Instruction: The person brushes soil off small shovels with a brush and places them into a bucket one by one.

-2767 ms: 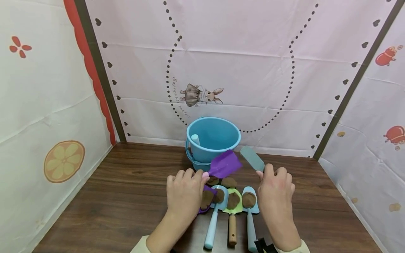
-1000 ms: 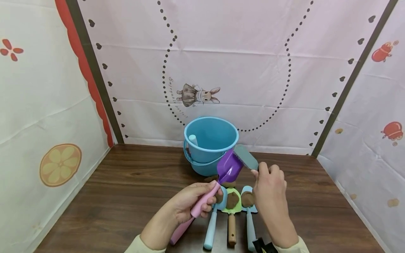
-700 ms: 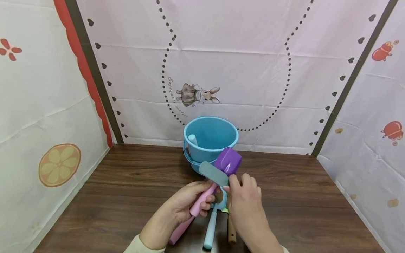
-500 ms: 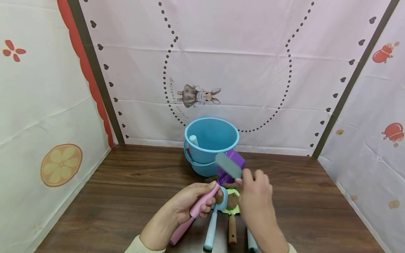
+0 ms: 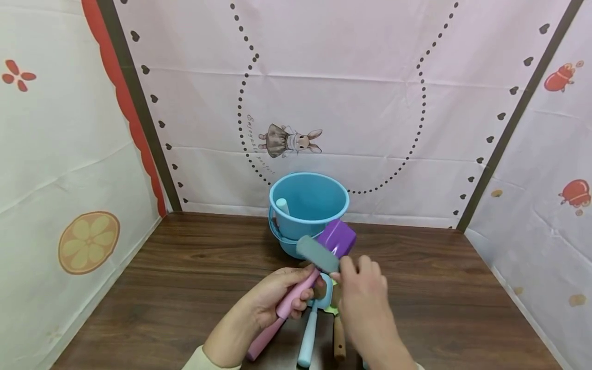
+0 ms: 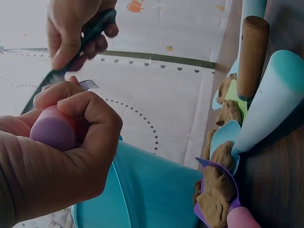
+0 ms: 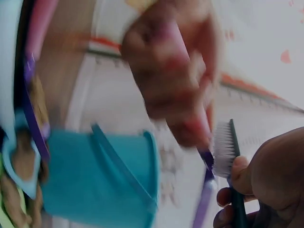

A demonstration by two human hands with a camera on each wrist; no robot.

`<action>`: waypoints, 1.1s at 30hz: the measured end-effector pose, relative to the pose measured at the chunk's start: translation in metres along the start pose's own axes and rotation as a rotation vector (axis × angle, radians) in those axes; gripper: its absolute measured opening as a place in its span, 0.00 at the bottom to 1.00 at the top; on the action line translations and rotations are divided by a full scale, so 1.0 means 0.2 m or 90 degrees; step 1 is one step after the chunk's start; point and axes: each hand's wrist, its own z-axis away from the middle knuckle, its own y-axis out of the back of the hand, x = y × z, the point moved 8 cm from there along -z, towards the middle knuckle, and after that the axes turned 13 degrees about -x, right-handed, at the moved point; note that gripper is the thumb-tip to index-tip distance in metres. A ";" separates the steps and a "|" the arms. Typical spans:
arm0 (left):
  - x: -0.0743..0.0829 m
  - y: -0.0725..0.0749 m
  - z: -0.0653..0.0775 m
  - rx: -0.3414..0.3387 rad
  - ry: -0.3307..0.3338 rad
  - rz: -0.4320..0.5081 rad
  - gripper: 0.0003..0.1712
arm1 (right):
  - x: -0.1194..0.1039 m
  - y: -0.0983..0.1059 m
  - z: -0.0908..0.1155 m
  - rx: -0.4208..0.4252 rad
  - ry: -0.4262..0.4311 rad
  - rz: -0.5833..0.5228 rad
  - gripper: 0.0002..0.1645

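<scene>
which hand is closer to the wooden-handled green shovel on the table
Right. The right hand, holding a grey brush, hangs directly over the wooden-handled green shovel. The left hand grips the purple shovel's pink handle further left.

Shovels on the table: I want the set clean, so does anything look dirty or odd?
Yes. The shovels lying on the table carry brown clay-like lumps on their blades. The purple shovel in the left hand shows none in the head view.

A child's play corner at home; pastel cloth walls (image 5: pixel 351 92) printed with a rabbit (image 5: pixel 289 139), flowers and beetles enclose a wooden desk (image 5: pixel 185 277); toy bucket (image 5: pixel 309 205) there.
</scene>
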 end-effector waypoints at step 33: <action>-0.01 0.00 0.00 0.003 0.012 -0.033 0.21 | 0.32 0.06 -0.06 0.022 -0.153 -0.034 0.16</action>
